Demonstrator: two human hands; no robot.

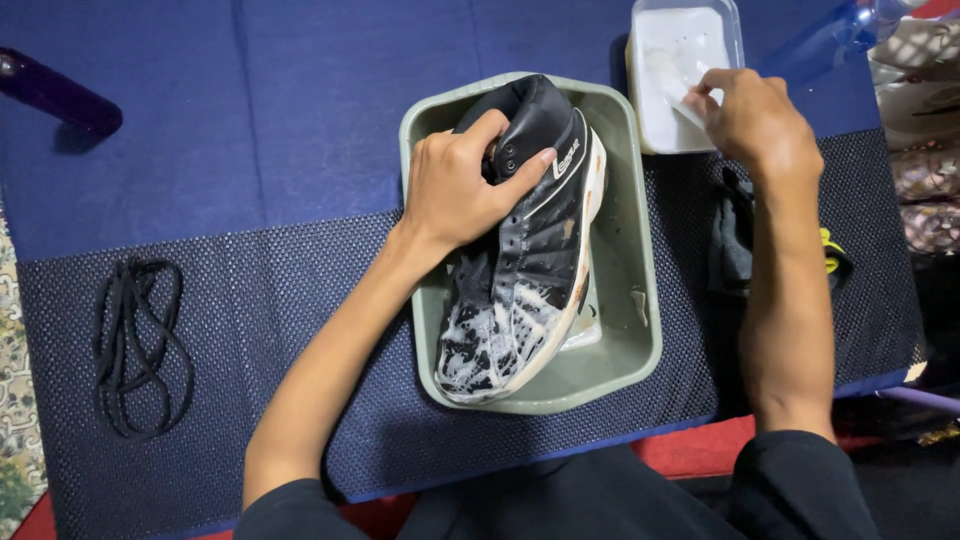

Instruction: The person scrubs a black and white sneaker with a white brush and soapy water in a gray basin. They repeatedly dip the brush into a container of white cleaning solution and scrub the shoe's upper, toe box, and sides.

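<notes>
A black high-top shoe (535, 250) with white trim lies on its side in a grey-green plastic basin (630, 340), its toe covered in white foam. My left hand (460, 180) grips the shoe by its collar. My right hand (755, 115) reaches over a white plastic tub (665, 40) of milky liquid at the back; its fingertips pinch something pale and small at the tub's edge, too hidden to identify.
Black laces (135, 345) lie coiled at the left on a dark mesh mat (280, 300) over a blue cloth. A black cloth with a yellow-green item (735, 245) sits under my right forearm. A dark purple bottle (55, 90) lies far left; a clear blue bottle (830, 35) stands back right.
</notes>
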